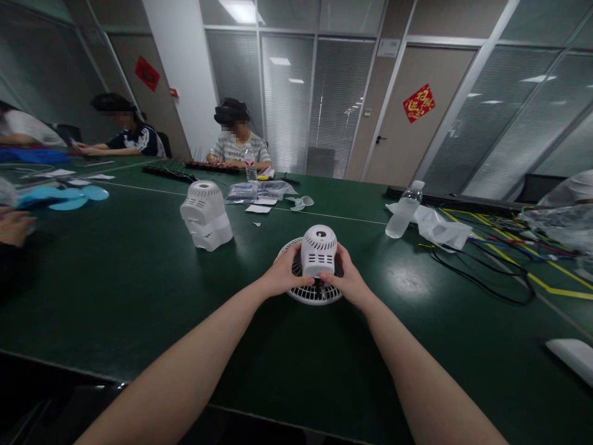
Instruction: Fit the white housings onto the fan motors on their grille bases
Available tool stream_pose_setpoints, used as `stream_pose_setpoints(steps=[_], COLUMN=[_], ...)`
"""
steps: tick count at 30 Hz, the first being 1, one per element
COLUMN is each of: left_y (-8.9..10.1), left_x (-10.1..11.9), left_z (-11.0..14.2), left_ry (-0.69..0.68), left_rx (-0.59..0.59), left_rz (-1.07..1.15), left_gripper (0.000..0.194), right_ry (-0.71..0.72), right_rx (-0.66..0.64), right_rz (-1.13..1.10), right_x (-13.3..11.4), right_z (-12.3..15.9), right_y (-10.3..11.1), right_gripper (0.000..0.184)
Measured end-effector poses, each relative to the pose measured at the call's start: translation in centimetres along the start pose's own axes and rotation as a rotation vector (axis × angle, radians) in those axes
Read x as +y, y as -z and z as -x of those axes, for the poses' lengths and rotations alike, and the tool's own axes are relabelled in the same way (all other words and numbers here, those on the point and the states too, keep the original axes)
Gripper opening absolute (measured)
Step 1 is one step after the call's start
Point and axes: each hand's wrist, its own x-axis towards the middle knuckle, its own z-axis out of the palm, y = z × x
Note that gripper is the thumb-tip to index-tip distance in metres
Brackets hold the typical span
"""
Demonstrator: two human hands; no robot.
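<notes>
A white vented fan motor housing (319,247) stands over a round white fan grille (317,298) on the green table. My left hand (286,272) grips the housing from its left side, thumb at its lower front edge. From the other side my right hand (345,275) grips the same housing, its thumb close to the left one. Dark parts show under the housing, too small to make out. To the left stands a white plastic housing stack (206,216) with similar vents, apart from both hands.
A water bottle (404,210) stands to the right, near clear plastic wrap (440,225) and black cables (482,284). Plastic bags (243,193) and a small fan blade (301,202) lie farther back. Blue fan blades (65,196) lie at left. Several people sit around the table (139,296).
</notes>
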Motion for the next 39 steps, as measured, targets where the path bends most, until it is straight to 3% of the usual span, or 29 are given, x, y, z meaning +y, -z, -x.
stream_pose_setpoints(steps=[6,14,23,33,39], left_y=[-0.2,0.1,0.3,-0.1,-0.1], left_x=[-0.4,0.2,0.7,1.0,1.4], left_z=[-0.3,-0.4,-0.3,-0.4,-0.3], left_ry=[-0.020,0.056,0.072,-0.016,0.055], left_rx=[0.003,-0.001,-0.014,-0.017,-0.007], left_rz=[-0.080,-0.019,-0.012,-0.096,-0.084], left_gripper=[0.098,0.092,0.096,0.102,0.104], right_ry=[-0.025,-0.092,-0.117,-0.064,-0.083], right_rx=[0.027,0.008,-0.160,-0.125,-0.112], right_rz=[0.050,0.120,-0.019,0.004,0.024], right_x=[0.2,-0.1,0.2,0.6,0.4], right_z=[-0.1,-0.2,0.1,0.0,0.2], right_y=[-0.2,0.0,2.0,1.5,1.6], right_gripper=[0.097,0.108,0.105,0.104,0.105])
